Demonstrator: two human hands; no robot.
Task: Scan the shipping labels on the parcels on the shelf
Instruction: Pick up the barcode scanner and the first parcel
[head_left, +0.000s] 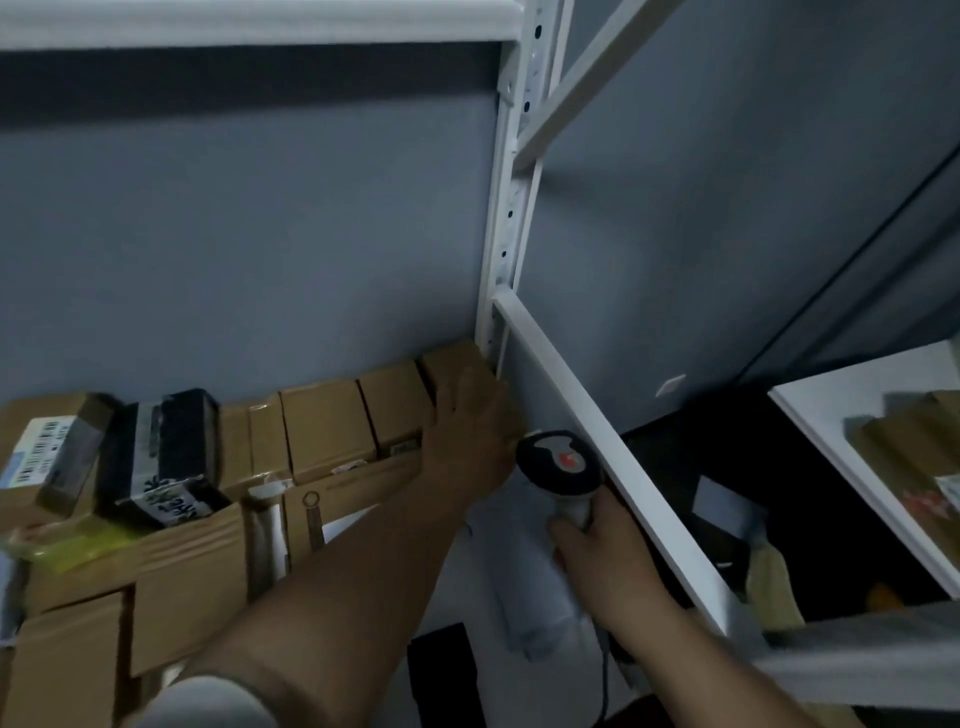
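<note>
White metal shelf (561, 364), perforated upright post (511, 218) at its right rear corner, rail running forward along the right side. Crowded with parcels: row of small brown boxes (327, 431) standing upright along the back, last one tight against the post. Black wrapped parcel (161, 447) left of them, tilted. Labelled box (47, 457) at far left, barcode label facing up. Larger cardboard boxes (156, 597) in front, yellow-green bag (67, 545) lying on top of them. White bag (530, 571) lying at the shelf's right end beside the rail.
</note>
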